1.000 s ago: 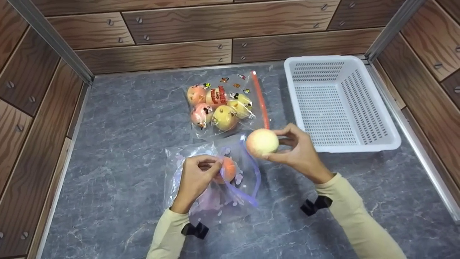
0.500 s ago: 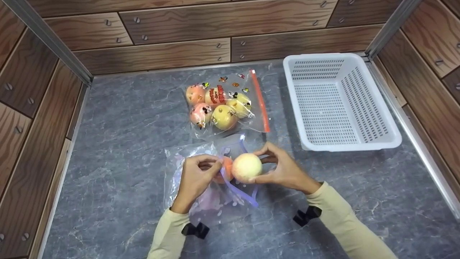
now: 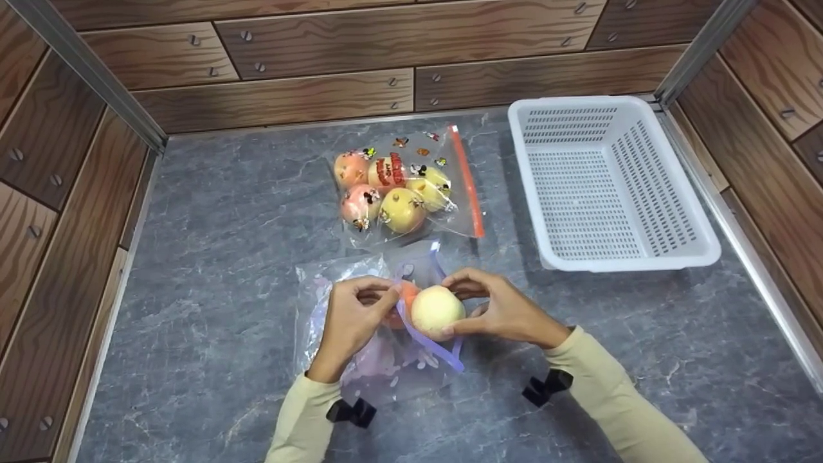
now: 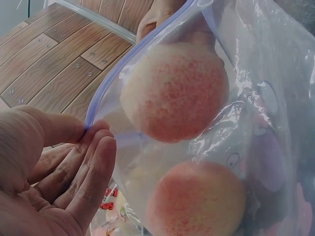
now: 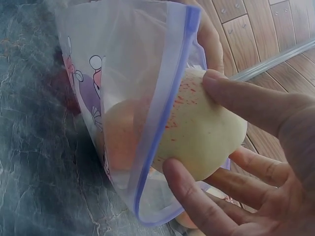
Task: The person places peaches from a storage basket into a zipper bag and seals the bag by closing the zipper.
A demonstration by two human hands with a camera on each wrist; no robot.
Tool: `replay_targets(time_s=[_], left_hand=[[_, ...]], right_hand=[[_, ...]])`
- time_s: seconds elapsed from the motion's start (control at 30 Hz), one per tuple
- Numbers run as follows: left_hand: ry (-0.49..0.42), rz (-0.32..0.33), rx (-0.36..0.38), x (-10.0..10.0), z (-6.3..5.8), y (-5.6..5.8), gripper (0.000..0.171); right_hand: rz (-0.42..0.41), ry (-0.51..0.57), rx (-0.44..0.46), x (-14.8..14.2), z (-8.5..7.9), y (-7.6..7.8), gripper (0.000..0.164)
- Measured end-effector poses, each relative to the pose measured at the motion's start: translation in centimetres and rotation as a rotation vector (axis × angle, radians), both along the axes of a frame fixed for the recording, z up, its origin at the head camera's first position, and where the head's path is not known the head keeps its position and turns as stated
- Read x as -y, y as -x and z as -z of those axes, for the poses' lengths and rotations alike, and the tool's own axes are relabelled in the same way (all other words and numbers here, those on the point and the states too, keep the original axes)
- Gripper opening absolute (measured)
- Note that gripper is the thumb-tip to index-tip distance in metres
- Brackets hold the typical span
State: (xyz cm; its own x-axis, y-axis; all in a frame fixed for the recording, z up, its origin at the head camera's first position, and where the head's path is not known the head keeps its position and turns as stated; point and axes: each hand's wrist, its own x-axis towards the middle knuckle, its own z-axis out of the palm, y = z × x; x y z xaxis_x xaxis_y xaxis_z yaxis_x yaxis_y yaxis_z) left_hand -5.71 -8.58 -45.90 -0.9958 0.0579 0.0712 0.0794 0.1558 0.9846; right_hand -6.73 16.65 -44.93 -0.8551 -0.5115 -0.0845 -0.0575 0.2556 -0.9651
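Observation:
My left hand point(image 3: 357, 318) pinches the purple zip edge of a clear zip bag point(image 3: 411, 379) between thumb and fingertips, and the bag's mouth gapes toward the right. My right hand point(image 3: 505, 312) holds a pale peach point(image 3: 437, 313) with reddish speckles, thumb and fingers spread around it. The right wrist view has this peach point(image 5: 206, 128) partly inside the purple-rimmed mouth. Deeper in the same bag lies another peach point(image 4: 197, 199), orange-pink, seen through the plastic. In the head view the left hand and the held peach partly cover it.
Behind the hands lies a second zip bag point(image 3: 443, 225) with a red zip, holding several peach-like fruits in pink and yellow. A white perforated basket point(image 3: 543, 251) stands at the right. Wood-patterned walls point(image 3: 321, 96) border the grey marbled surface point(image 3: 212, 257).
My right hand has brought the pale peach left and toward me, from beside the red-zip bag into the purple-rimmed mouth. The left hand has stayed on the zip edge.

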Motion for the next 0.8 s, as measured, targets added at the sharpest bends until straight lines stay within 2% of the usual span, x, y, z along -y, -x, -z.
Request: replay_targets(time_s=[0.13, 0.4, 0.6, 0.8], left_hand=[[-0.013, 0.009, 0.002, 0.1, 0.0, 0.0, 0.009], [-0.016, 0.023, 0.011, 0.0, -0.1, -0.1, 0.010], [-0.040, 0.033, 0.026, 0.0, -0.2, -0.1, 0.011], [-0.035, 0.030, 0.011, -0.1, -0.1, 0.0, 0.012]], right_hand=[[-0.019, 0.006, 0.000, 0.2, 0.1, 0.1, 0.057], [0.029, 0.104, 0.056, -0.1, 0.2, 0.2, 0.033], [0.079, 0.082, 0.012, -0.6, 0.1, 0.0, 0.028], [0.169, 0.001, -0.019, -1.1, 0.0, -0.3, 0.021]])
